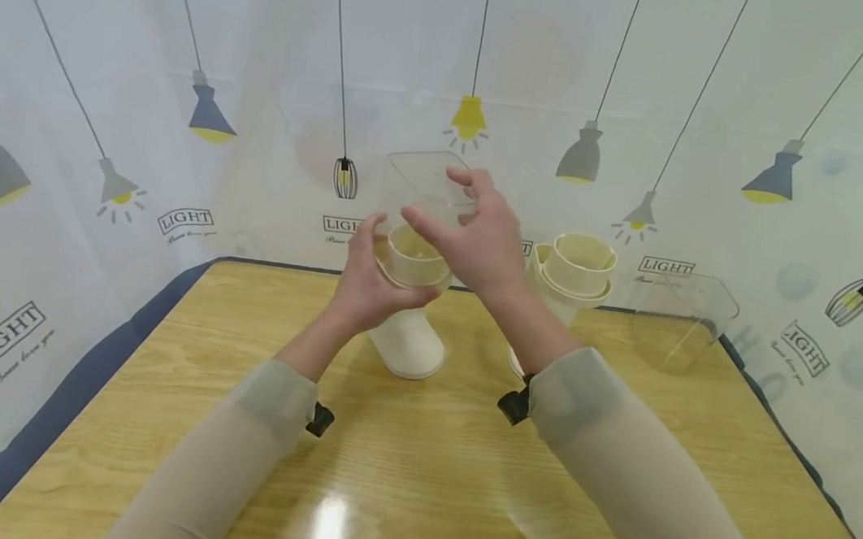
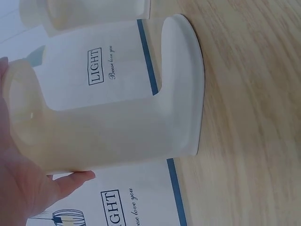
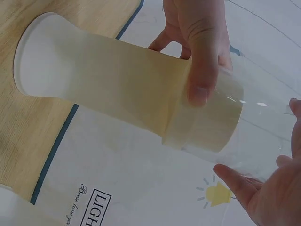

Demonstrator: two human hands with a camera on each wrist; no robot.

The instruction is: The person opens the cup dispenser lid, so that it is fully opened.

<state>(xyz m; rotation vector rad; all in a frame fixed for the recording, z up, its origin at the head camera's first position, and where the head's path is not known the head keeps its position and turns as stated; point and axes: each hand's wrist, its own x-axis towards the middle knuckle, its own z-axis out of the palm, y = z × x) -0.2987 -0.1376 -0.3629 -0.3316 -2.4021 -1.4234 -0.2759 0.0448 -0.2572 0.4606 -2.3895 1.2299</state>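
A cream plastic dispenser stand stands upright on the table with a round collar on top. My left hand grips its upper part just below the collar, thumb at the front. Above it, my right hand holds a clear plastic container between thumb and fingers. In the right wrist view the container's lower end overlaps the collar, which shows through the clear wall. Whether it is fully seated, I cannot tell. The left wrist view shows the stand's spread foot on the wood.
To the right stands a second cream stand with a bare collar, partly behind my right forearm. A second clear container rests farther right near the table's back edge. A printed curtain hangs behind the wooden table.
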